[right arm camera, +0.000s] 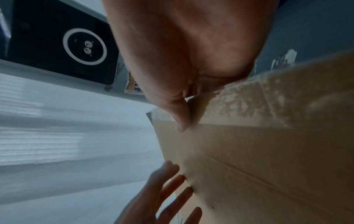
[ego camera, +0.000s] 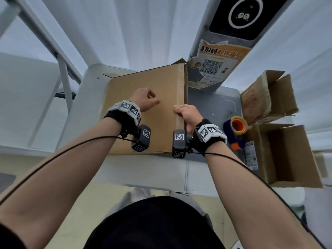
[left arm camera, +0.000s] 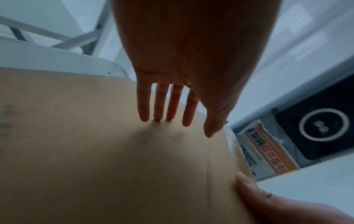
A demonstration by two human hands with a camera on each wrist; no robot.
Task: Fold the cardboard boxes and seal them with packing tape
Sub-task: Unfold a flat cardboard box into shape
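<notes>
A large brown cardboard box (ego camera: 147, 112) lies flattened on the white table (ego camera: 80, 108), its broad panel facing up. My left hand (ego camera: 149, 99) sits on the middle of that panel; in the left wrist view its fingers (left arm camera: 159, 106) are straight and their tips press the cardboard (left arm camera: 95, 151). My right hand (ego camera: 179, 110) grips the box's right edge, thumb (right arm camera: 182, 119) on top and the other fingers wrapped round the edge, hidden behind it. A tape dispenser (ego camera: 235, 128), blue with an orange core, lies on the table just right of my right wrist.
Two open cardboard boxes stand at the right, one far (ego camera: 265, 97) and one near (ego camera: 287, 155). A grey post with a torn QR poster (ego camera: 213, 67) and a black screen (ego camera: 244, 15) rises behind the box. A metal frame (ego camera: 61, 83) stands left of the table.
</notes>
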